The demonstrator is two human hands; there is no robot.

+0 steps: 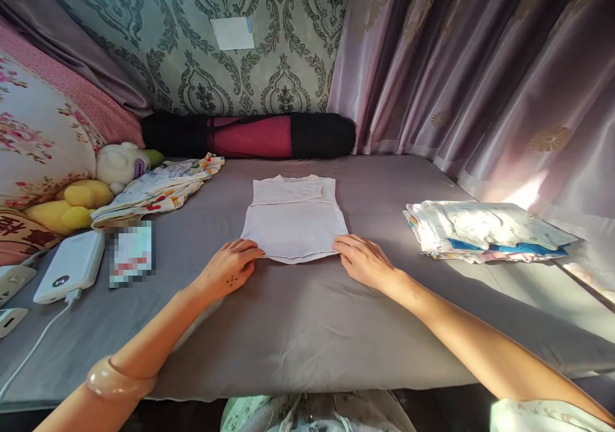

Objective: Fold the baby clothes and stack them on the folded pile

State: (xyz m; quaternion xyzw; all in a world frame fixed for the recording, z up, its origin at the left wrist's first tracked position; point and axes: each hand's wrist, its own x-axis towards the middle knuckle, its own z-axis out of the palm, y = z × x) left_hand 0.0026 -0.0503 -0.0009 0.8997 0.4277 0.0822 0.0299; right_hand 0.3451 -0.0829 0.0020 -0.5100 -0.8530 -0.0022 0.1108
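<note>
A pale pinkish-white shirt (294, 227) lies flat on the grey bed sheet (307, 329), its sleeves folded across the upper part and its neckline facing the wall. At its near left corner, my left hand (233, 262) pinches the hem between thumb and fingers. My right hand (362, 259) grips the hem's near right corner in the same way. Between the two hands the hem edge sags slightly toward me. A bangle (120, 379) circles my left forearm.
A stack of folded clothes (485, 227) lies at the right. On the left are a patterned garment (158, 188), plush toys (77, 204), a white power bank (72, 265) with a cable, and a blurred packet (132, 254). A black-and-red roll (250, 135) rests along the wall.
</note>
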